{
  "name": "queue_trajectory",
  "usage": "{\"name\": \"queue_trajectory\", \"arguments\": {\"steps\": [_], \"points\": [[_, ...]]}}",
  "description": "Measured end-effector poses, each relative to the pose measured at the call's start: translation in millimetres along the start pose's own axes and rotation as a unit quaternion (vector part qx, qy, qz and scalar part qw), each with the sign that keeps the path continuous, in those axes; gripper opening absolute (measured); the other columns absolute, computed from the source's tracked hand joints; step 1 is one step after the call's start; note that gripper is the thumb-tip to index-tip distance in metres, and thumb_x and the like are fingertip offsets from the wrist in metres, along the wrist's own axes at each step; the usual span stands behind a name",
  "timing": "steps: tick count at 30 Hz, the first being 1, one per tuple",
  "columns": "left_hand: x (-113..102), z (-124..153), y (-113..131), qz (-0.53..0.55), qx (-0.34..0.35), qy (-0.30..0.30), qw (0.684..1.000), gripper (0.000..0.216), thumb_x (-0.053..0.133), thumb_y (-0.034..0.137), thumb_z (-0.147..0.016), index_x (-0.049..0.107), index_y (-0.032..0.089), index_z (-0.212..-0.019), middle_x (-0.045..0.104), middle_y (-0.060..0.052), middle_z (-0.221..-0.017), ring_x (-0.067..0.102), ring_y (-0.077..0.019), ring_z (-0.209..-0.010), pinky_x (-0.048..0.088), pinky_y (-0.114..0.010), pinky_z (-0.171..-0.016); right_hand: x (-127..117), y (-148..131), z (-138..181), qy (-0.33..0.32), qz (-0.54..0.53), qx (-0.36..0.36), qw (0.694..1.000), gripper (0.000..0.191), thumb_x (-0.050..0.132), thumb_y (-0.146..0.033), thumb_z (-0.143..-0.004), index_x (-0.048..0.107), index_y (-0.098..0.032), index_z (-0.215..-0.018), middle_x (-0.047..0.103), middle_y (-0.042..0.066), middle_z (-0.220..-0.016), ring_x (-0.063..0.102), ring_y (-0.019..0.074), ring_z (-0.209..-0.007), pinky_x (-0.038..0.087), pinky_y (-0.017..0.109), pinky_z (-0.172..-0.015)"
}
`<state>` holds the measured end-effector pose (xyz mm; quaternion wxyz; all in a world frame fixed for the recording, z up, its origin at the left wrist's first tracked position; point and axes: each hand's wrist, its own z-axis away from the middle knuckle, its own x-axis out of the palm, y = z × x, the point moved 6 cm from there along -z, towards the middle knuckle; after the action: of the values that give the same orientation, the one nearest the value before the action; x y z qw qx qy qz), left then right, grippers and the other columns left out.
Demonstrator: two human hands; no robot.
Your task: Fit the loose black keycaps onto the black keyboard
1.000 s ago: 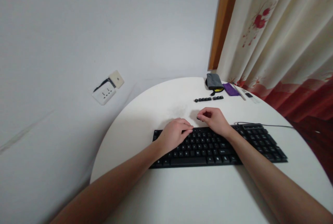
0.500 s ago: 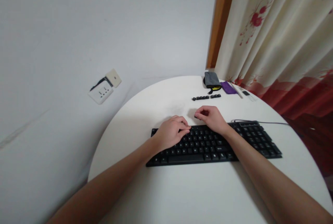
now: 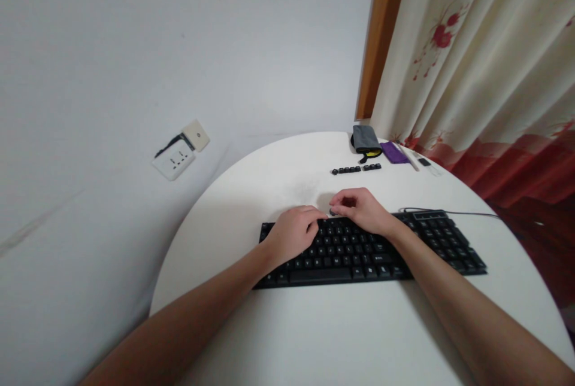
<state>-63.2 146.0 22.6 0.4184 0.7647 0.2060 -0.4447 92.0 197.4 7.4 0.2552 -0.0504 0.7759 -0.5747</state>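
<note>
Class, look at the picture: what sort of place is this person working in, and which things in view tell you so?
Probably a room in a home: a round white table against a plain wall, a flowered curtain beside it, a wall socket, and a black keyboard under both hands.

1. Under my hands, the black keyboard (image 3: 372, 248), lying across the middle of the round table (image 3: 341, 332), carries pale legends on its keys, all too small and blurred to read.
2. The loose black keycaps (image 3: 356, 169) lined up toward the table's far edge show no legible marks.
3. The wall socket (image 3: 174, 159) to the left bears no readable label or brand.
</note>
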Motion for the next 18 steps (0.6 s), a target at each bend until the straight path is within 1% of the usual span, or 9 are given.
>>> {"name": "queue_trajectory", "arguments": {"steps": [4, 7, 13, 18], "points": [[1, 0, -1, 0.002, -0.001, -0.004, 1.000, 0.041, 0.044, 0.006, -0.085, 0.072, 0.024, -0.109, 0.072, -0.002, -0.104, 0.065, -0.0186, -0.096, 0.048, -0.034, -0.094, 7, -7, 4, -0.052, 0.029, -0.015, 0.998, 0.014, 0.067, -0.030, -0.081, 0.072, -0.018, -0.082, 0.071, 0.003, -0.080, 0.062, 0.0156, -0.073, 0.051, 0.032, -0.074], [1, -1, 0, 0.001, 0.000, -0.005, 1.000, 0.041, 0.045, 0.006, -0.085, 0.072, 0.025, -0.110, 0.072, -0.002, -0.103, 0.065, -0.0189, -0.096, 0.049, -0.034, -0.093, 10, -6, 5, -0.070, 0.029, -0.011, 0.997, 0.014, 0.067, -0.031, -0.082, 0.072, -0.018, -0.080, 0.071, 0.003, -0.078, 0.062, 0.0156, -0.072, 0.051, 0.031, -0.072], [1, -1, 1, 0.003, -0.002, -0.006, 1.000, 0.041, 0.044, 0.007, -0.086, 0.072, 0.026, -0.110, 0.072, -0.002, -0.102, 0.065, -0.0189, -0.095, 0.048, -0.033, -0.092, 10, -6, 4, -0.084, 0.020, -0.013, 0.996, 0.013, 0.068, -0.031, -0.080, 0.072, -0.018, -0.078, 0.070, 0.002, -0.075, 0.063, 0.0160, -0.072, 0.052, 0.030, -0.071], [0, 0, 1, 0.005, 0.004, 0.005, 1.000, 0.040, 0.045, 0.007, -0.086, 0.072, 0.025, -0.108, 0.072, -0.002, -0.102, 0.065, -0.0194, -0.095, 0.049, -0.033, -0.091, 13, -4, 4, -0.128, 0.001, 0.003, 0.992, 0.013, 0.072, -0.029, -0.076, 0.070, -0.018, -0.082, 0.070, 0.001, -0.078, 0.063, 0.0151, -0.072, 0.051, 0.029, -0.070]]}}
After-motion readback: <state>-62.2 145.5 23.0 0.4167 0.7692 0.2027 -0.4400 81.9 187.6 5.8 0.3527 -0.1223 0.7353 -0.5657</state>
